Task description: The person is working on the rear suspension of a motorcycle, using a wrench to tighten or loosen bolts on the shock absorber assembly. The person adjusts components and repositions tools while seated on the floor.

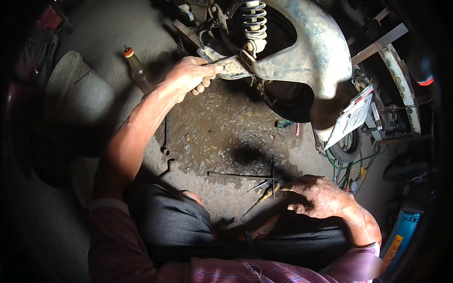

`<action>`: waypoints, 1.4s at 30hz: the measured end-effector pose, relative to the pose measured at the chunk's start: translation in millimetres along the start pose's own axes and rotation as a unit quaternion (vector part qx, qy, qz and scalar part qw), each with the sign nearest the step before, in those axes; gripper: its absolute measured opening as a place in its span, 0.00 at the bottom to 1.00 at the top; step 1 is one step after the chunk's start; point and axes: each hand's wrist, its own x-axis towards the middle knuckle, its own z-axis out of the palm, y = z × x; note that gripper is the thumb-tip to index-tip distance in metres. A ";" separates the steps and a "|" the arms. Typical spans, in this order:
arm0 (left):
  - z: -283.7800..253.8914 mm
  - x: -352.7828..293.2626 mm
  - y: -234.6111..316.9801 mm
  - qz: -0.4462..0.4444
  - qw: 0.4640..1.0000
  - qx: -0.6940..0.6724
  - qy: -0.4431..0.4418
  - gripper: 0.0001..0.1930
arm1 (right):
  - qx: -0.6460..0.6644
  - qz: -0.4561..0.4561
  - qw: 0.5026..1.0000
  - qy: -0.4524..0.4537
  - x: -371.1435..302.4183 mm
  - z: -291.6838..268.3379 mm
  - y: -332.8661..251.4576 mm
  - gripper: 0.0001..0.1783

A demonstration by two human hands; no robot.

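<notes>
Grey, scuffed metal meets your left hand at the top of the view: its fingers are curled in and its thumb lies along the metal arm, which sits just under the coil spring and beside the pale bodywork. Whether those fingers truly grip the arm, or some small piece against it, you cannot tell from this angle. Your right hand hangs low on the other side, thumb and forefinger spread apart and nothing visible between them, its fingertips close to the yellow-handled screwdriver and the T-shaped bar (the two lie so near each other that a hasty grab could snag both). Contact there is unclear. If your left thumb slides off the arm, the likely cause is dirt or moisture on the metal, and your knuckles could scrape its edge. Gravelly ground, looking wet across its middle, could swallow a dropped small part or let a foot slip. Watch your left elbow too: the red-capped bottle stands just beyond that forearm, and a sideways swing could tip it. A long ring-ended spanner lies inside the same forearm, easy to kick or kneel on.
</notes>
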 end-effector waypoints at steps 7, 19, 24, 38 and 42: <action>-4.3 -0.8 -6.1 -0.027 0.990 -0.128 -0.053 0.14 | 0.021 -0.005 1.000 0.002 -2.5 -0.8 1.3 0.29; -12.3 4.0 -20.5 0.019 0.987 -0.140 -0.072 0.12 | 0.039 0.013 0.999 -0.021 -6.8 1.2 5.3 0.31; -17.1 -1.6 -22.2 0.008 0.993 -0.091 -0.069 0.05 | 0.015 0.019 0.999 -0.030 -1.2 0.3 4.0 0.30; -21.9 12.4 18.9 0.224 0.966 0.127 0.034 0.11 | 0.020 -0.003 1.000 -0.023 5.4 2.0 4.1 0.30; -16.2 36.8 23.0 0.254 0.967 0.020 0.005 0.05 | 0.033 -0.005 0.999 -0.015 7.0 3.0 5.5 0.30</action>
